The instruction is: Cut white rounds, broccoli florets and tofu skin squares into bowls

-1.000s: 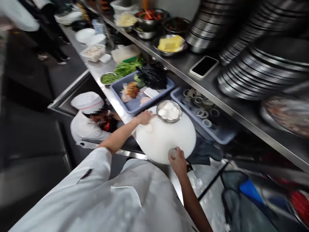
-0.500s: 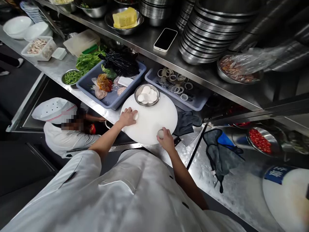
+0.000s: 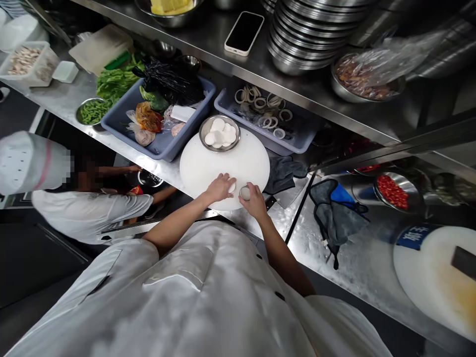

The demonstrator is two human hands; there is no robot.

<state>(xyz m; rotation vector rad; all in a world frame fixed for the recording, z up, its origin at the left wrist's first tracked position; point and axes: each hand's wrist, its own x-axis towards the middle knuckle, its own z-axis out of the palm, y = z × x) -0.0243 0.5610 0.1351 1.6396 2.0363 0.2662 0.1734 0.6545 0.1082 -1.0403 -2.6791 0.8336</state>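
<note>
On the white round cutting board (image 3: 201,168), my left hand (image 3: 220,188) has its fingers closed over a smooth white disc (image 3: 232,187). Just to the right, my right hand (image 3: 255,201) grips a small round metal ring (image 3: 245,192) by its side, low on the board; a pale surface shows inside the ring. The disc and the ring are a short gap apart. Towards the back of the board stands a steel bowl (image 3: 203,140) with several similar white discs (image 3: 220,133) heaped in it.
Behind the board are a blue-grey tub (image 3: 163,151) of bagged food and another tub (image 3: 303,144) with pale rings. A cleaver (image 3: 288,196) and dark cloth (image 3: 284,173) lie right. A steel shelf (image 3: 308,101) overhangs. A co-worker (image 3: 92,208) in white bends low at left.
My left hand has moved right and nearer to me across the board, beside my right hand, with the white disc. My right hand keeps the ring. The whole view has shifted slightly.
</note>
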